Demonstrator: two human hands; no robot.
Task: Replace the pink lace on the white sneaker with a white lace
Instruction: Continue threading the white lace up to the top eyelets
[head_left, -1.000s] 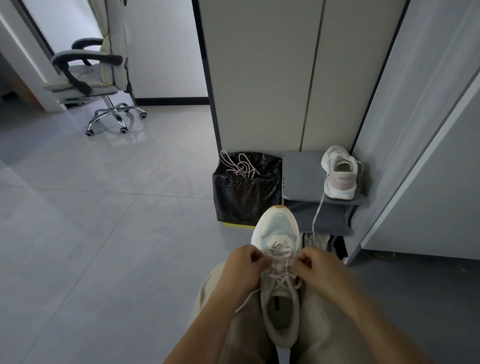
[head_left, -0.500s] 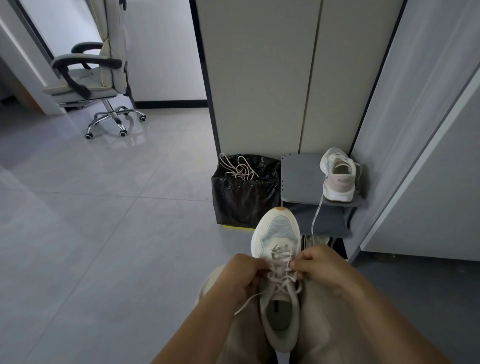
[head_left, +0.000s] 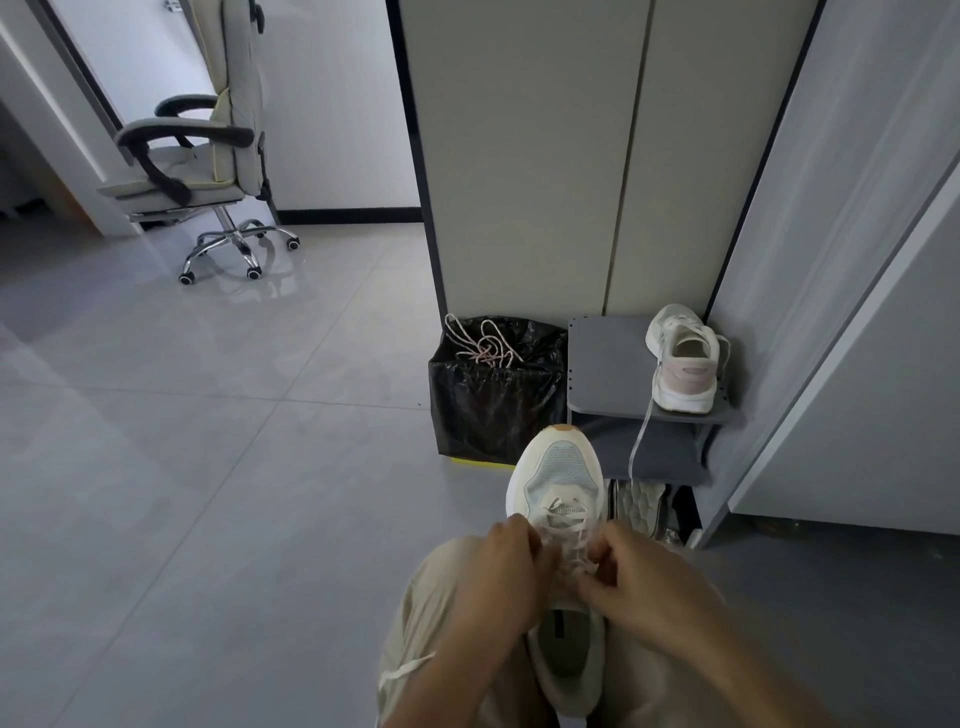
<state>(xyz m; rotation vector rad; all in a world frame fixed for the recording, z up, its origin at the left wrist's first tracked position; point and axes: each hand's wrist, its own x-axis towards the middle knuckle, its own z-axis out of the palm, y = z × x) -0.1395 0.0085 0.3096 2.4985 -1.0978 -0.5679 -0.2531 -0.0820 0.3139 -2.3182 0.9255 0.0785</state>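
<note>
A white sneaker (head_left: 558, 467) lies on my lap between my knees, toe pointing away. A pale lace (head_left: 566, 519) crosses its eyelets. My left hand (head_left: 501, 569) and my right hand (head_left: 641, 574) sit at either side of the tongue, fingers curled and pinching the lace over the middle eyelets. One loose lace end (head_left: 402, 673) hangs over my left thigh. A pink lace (head_left: 480, 345) lies bundled on top of the black bin. The second sneaker (head_left: 683, 358) stands on the grey shelf, a white lace (head_left: 641, 436) hanging from it.
A black bag-lined bin (head_left: 493, 405) stands against the cabinet (head_left: 524, 156), next to a grey shoe rack (head_left: 605, 358) with another shoe (head_left: 641, 504) low down. A swivel chair (head_left: 202, 156) stands far left on the tiled floor. A grey panel (head_left: 852, 260) closes in the right side.
Both hands have slid down the sneaker toward me, from the lower eyelets to the middle ones, and drawn closer together over the lace. The view has tilted slightly.
</note>
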